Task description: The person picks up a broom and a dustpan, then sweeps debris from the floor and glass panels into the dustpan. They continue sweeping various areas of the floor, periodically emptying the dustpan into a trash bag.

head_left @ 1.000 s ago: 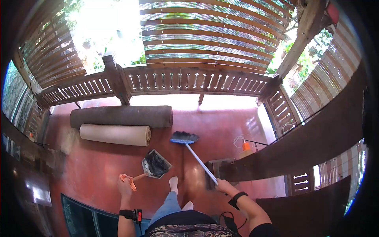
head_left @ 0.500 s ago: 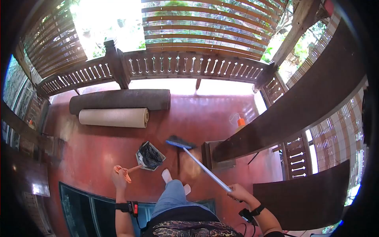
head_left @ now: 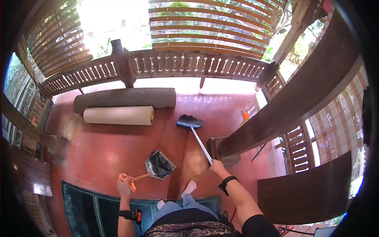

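Observation:
My right hand is closed round the pale handle of a broom. The broom's blue head with dark bristles is out ahead on the red floor, bristles pointing away from me. A long-handled dustpan is to the left, its pan lined with something black and crumpled. My left hand is closed at the end of the dustpan's orange-brown handle, where bright orange material shows beside the fingers.
Two rolled mats, one dark and one beige, lie near the wooden railing. A thick wooden post rises from a base at right. An orange object shows behind it. A dark green mat lies near my feet.
The broom head has moved forward, away from me, as my right arm reached out. My feet have shifted, and the dustpan sits slightly lower and further right in view.

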The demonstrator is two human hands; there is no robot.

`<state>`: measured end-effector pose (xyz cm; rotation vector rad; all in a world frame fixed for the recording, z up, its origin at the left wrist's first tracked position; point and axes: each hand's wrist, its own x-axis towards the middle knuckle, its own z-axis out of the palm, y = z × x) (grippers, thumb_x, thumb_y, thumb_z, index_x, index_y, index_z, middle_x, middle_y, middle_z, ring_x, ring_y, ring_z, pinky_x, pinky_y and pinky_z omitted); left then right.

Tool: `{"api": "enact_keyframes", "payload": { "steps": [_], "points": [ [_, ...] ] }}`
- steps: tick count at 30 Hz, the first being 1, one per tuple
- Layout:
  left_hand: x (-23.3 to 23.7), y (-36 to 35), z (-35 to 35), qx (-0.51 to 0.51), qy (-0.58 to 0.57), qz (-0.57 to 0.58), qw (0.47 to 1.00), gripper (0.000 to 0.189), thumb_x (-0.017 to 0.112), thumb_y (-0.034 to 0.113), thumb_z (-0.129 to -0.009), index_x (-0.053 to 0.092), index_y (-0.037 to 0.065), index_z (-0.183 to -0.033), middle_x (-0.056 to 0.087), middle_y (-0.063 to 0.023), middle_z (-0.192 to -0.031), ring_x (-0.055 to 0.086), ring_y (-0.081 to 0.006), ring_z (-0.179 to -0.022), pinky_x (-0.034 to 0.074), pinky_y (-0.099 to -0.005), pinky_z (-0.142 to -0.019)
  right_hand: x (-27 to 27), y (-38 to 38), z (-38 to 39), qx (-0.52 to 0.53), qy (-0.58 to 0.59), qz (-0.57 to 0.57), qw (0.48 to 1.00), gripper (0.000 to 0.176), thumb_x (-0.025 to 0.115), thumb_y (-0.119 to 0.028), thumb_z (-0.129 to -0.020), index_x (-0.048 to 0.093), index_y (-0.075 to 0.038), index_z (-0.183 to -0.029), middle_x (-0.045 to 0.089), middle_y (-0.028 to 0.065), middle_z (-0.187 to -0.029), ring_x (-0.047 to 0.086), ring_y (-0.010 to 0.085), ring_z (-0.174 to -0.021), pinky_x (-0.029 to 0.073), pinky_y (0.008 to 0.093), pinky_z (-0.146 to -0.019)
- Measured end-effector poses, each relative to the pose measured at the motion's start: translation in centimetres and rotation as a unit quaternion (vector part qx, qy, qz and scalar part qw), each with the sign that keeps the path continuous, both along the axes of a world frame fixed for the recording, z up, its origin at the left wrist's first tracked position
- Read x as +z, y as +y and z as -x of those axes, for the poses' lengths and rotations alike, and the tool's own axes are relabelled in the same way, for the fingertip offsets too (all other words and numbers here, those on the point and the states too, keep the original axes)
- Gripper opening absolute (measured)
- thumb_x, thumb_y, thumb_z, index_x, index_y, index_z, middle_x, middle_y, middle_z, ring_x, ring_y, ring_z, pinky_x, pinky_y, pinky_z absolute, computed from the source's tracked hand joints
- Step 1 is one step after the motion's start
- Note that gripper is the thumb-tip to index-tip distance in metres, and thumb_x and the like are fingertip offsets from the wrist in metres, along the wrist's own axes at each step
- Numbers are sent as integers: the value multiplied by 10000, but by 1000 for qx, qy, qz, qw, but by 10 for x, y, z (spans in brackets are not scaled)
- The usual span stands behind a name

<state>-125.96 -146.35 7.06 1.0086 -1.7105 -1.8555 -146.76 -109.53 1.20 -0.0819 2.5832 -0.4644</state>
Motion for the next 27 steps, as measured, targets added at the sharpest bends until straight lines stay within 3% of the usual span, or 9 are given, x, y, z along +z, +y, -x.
{"api": "enact_keyframes", "payload": {
  "steps": [6, 11, 14, 17, 20, 23, 24, 25, 27],
  "points": [
    [17, -10, -35, -53, -52, 65, 995, 102, 444, 105, -653, 446, 25, -716, 539, -89, -631, 525, -157, -600, 420, -261, -559, -2, 43, -112, 7, -3, -17, 1000, 436, 480, -122, -672, 471, -40, -1101, 565, 220, -843, 555, 349, -773, 442, 422, -699],
    [-2, -21, -53, -88, -169, 142, 971, 181, 463, 202, -651, 479, 35, -720, 555, -121, -636, 557, -243, -629, 421, -331, -583, 13, 53, -214, 11, -65, -86, 994, 496, 462, -162, -697, 382, -37, -1170, 555, 238, -868, 543, 371, -810, 430, 437, -725],
    [-11, -25, -62, -109, -211, 204, 950, 196, 450, 229, -659, 495, 50, -728, 568, -135, -663, 560, -292, -667, 416, -370, -613, 41, 41, -267, -41, -133, -80, 987, 537, 471, -176, -698, 342, -27, -1198, 549, 249, -876, 541, 372, -819, 428, 436, -728],
    [-18, -28, -67, -125, -261, 240, 927, 210, 435, 247, -673, 511, 65, -743, 577, -144, -693, 559, -314, -704, 414, -397, -643, 31, 44, -315, -19, -133, -55, 989, 550, 467, -194, -696, 336, -8, -1197, 542, 261, -883, 536, 378, -828, 423, 440, -729],
    [-16, -29, -69, -154, -288, 243, 913, 217, 428, 251, -688, 511, 61, -752, 577, -162, -706, 560, -321, -726, 417, -402, -652, 60, 29, -338, 41, -135, -5, 990, 528, 484, -191, -683, 367, -20, -1169, 567, 233, -791, 568, 356, -720, 449, 419, -649],
    [-1, -21, -66, -178, -286, 230, 913, 235, 423, 253, -702, 502, 41, -767, 576, -186, -729, 558, -338, -745, 416, -416, -670, 107, 11, -335, -42, -279, 100, 954, 497, 517, -165, -660, 403, -45, -1129, 557, 148, -643, 556, 260, -534, 453, 358, -504],
    [-6, -20, -62, -177, -280, 254, 909, 243, 422, 254, -706, 499, 33, -773, 575, -194, -738, 557, -344, -751, 416, -421, -676, 137, 0, -326, -120, -315, 134, 932, 454, 548, -113, -660, 429, -80, -1097, 496, 60, -560, 482, 142, -430, 405, 273, -405],
    [-8, -24, -60, -180, -272, 282, 902, 252, 420, 254, -710, 495, 24, -779, 574, -201, -746, 556, -349, -756, 415, -426, -681, 128, 24, -315, -168, -352, 220, 894, 442, 542, -74, -679, 427, -66, -1105, 485, 31, -558, 461, 90, -418, 375, 235, -372],
    [-7, -24, -54, -185, -278, 278, 901, 293, 426, 272, -708, 491, 4, -808, 573, -214, -769, 553, -365, -758, 411, -439, -696, 142, 31, -306, -231, -328, 300, 866, 424, 553, -39, -684, 427, 8, -1086, 489, 33, -562, 446, 83, -409, 342, 219, -344]
  ]
}}
